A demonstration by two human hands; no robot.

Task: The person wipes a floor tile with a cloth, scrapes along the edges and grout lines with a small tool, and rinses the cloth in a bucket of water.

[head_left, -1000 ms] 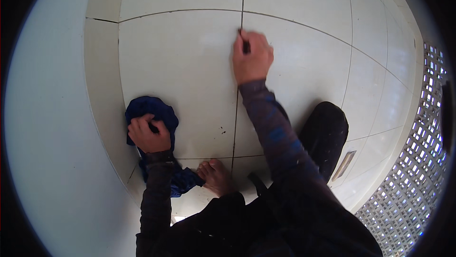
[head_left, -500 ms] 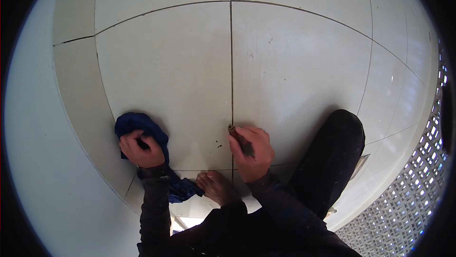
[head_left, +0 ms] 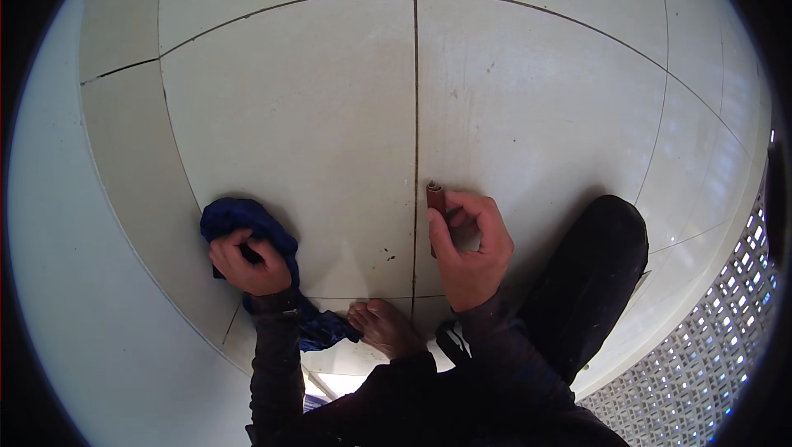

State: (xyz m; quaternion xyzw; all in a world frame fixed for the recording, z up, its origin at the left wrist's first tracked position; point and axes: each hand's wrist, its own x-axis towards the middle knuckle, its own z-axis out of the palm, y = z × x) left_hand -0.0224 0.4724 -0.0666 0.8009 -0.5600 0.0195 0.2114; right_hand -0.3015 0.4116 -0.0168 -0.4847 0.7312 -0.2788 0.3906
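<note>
In the head view, the right hand [head_left: 478, 241] has thumb and forefinger closed on a small reddish-brown rolled sheet [head_left: 436, 198], its open end facing away from the body and showing curled layers (perhaps abrasive paper, though the surface is too small to tell). The roll is just right of the long dark seam [head_left: 415, 117] between the floor tiles [head_left: 289, 117]; whether its lower end touches the tile cannot be told.

A second ago this hand was far up that seam, near the crossing with the transverse joint [head_left: 528, 6]. Half a second ago it was back near the body, with the roll's end over the seam. Now the roll has shifted right, off the line, so the seam beside it lies uncovered; I judge this a break between passes along the joint.

The left hand [head_left: 254, 264] has stayed at the person's left, fingers curled on a bunched dark-blue cloth [head_left: 239, 214]; whether they grip the fabric or merely lean on it, I cannot tell. The cloth's tail reaches the toes of a bare foot [head_left: 379, 327]. A few dark crumbs [head_left: 389, 259] lie left of the seam, between the two hands, and a black-trousered knee [head_left: 594, 257] is at the right.
</note>
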